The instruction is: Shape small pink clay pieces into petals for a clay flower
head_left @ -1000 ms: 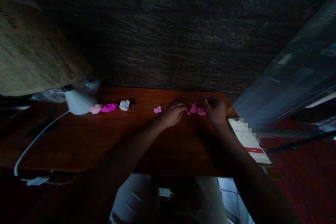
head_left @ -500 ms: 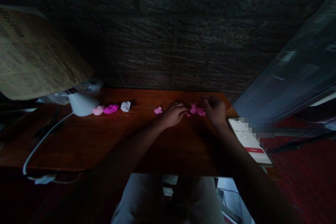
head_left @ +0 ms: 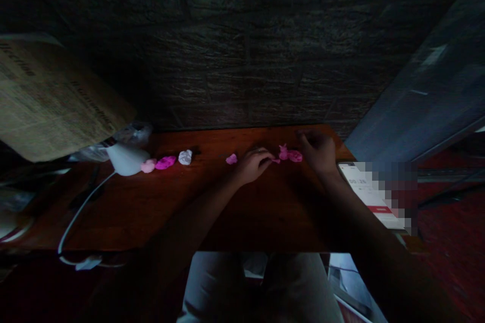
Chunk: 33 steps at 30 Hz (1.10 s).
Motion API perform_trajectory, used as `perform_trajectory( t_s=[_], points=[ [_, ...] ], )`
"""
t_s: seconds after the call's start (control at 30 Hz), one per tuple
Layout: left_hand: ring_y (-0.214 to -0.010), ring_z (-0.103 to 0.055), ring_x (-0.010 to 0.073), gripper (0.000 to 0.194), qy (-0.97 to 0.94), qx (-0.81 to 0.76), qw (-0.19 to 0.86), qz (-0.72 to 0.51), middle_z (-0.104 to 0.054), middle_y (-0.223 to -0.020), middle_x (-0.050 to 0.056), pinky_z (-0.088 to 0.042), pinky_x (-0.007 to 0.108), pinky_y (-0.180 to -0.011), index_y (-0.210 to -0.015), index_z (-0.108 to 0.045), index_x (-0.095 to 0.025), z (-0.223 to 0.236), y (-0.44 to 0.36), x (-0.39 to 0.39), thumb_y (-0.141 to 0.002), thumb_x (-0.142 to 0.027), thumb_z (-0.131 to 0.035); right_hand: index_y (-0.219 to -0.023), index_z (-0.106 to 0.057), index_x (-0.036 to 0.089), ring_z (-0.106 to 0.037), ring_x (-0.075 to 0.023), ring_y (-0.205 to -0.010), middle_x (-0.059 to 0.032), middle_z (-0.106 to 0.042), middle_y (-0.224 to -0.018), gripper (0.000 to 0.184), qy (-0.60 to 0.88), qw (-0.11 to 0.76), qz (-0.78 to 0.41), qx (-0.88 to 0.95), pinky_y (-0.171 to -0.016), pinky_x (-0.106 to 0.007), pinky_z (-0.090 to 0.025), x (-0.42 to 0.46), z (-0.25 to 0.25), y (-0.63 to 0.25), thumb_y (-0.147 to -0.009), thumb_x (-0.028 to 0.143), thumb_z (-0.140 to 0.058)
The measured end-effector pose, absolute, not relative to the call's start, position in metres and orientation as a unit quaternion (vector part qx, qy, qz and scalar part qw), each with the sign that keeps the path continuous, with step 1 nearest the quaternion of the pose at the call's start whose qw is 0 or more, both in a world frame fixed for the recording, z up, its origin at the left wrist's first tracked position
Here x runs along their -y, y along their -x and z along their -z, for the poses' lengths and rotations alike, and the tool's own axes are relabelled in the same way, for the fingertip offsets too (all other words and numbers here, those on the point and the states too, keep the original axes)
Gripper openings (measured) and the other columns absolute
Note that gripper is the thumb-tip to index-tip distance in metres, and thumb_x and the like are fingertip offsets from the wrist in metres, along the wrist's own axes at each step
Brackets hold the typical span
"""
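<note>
My left hand (head_left: 256,165) rests low over the wooden table, its fingertips closed on a small piece of pink clay (head_left: 277,161). Just right of that piece stands a little pink clay figure (head_left: 283,152) with pointed tips on top. A darker pink clay lump (head_left: 295,156) touches the figure's right side. Beyond it, my right hand (head_left: 319,151) is held with thumb and fingers drawn together; whatever they pinch is too dark to make out. Left of my left hand lies another pink clay lump (head_left: 231,159).
Farther left sit a white lump (head_left: 185,157), a magenta lump (head_left: 165,162) and a pale pink lump (head_left: 148,165) by a lamp base (head_left: 129,159). Its cable (head_left: 76,217) crosses the table. A phone (head_left: 369,194) lies at the right edge. A stone wall (head_left: 246,60) stands behind.
The view has shifted slightly. My right hand has drawn a little away from the pink lump, to the right. My left hand keeps its pinch on the small piece, which has turned somewhat.
</note>
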<state>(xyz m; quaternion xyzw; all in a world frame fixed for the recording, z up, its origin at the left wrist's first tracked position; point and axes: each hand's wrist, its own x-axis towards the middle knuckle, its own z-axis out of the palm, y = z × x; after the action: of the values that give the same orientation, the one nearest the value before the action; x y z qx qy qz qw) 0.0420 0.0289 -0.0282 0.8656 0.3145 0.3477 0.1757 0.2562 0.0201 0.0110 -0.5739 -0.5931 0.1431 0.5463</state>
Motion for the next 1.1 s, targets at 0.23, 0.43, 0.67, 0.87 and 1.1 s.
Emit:
perform_trajectory(
  t_s=[0.23, 0.43, 0.67, 0.87, 1.1],
  points=[
    [-0.087, -0.071, 0.0172, 0.012, -0.769, -0.346, 0.303, -0.444, -0.078, -0.098, 0.008, -0.057, 0.031, -0.081, -0.097, -0.074, -0.016, 0.032, -0.043, -0.032, -0.091, -0.022, -0.065, -0.092, -0.076, 0.016, -0.074, -0.0245, -0.076, -0.0113, -0.079, -0.088, 0.034, 0.535, 0.519, -0.24, 0.622, -0.064, -0.032, -0.055, -0.022, -0.008, -0.26, -0.082, 0.047, -0.065],
    [-0.092, -0.073, 0.0178, 0.012, -0.707, -0.35, 0.378, -0.485, -0.078, -0.1, 0.009, -0.057, 0.033, -0.088, -0.093, -0.074, -0.016, 0.037, -0.046, -0.033, -0.088, -0.025, -0.069, -0.106, -0.075, 0.016, -0.072, -0.0221, -0.072, -0.0095, -0.078, -0.09, 0.039, 0.474, 0.453, -0.332, 0.678, -0.066, -0.034, -0.057, -0.014, -0.011, -0.248, -0.08, 0.045, -0.07],
    [-0.086, -0.072, 0.0164, 0.02, -0.707, -0.388, 0.379, -0.455, -0.078, -0.094, 0.005, -0.056, 0.03, -0.082, -0.094, -0.075, -0.017, 0.033, -0.048, -0.028, -0.089, -0.035, -0.069, -0.106, -0.075, 0.021, -0.073, -0.0246, -0.087, -0.0085, -0.079, -0.101, 0.033, 0.479, 0.43, -0.293, 0.707, -0.079, -0.038, -0.058, -0.004, -0.015, -0.24, -0.081, 0.042, -0.072],
    [-0.087, -0.072, 0.0166, 0.019, -0.719, -0.391, 0.365, -0.445, -0.078, -0.095, 0.005, -0.056, 0.031, -0.082, -0.096, -0.075, -0.018, 0.031, -0.049, -0.027, -0.09, -0.035, -0.069, -0.106, -0.077, 0.024, -0.074, -0.0252, -0.088, -0.0073, -0.08, -0.101, 0.03, 0.477, 0.412, -0.282, 0.723, -0.079, -0.038, -0.058, -0.002, -0.015, -0.241, -0.083, 0.041, -0.068],
    [-0.093, -0.072, 0.0168, 0.014, -0.709, -0.386, 0.382, -0.449, -0.079, -0.102, 0.006, -0.056, 0.031, -0.087, -0.1, -0.074, -0.017, 0.032, -0.049, -0.028, -0.089, -0.024, -0.069, -0.105, -0.077, 0.019, -0.076, -0.0265, -0.08, -0.0105, -0.08, -0.092, 0.036, 0.526, 0.421, -0.277, 0.685, -0.076, -0.04, -0.06, -0.012, -0.009, -0.254, -0.083, 0.047, -0.068]
  ],
)
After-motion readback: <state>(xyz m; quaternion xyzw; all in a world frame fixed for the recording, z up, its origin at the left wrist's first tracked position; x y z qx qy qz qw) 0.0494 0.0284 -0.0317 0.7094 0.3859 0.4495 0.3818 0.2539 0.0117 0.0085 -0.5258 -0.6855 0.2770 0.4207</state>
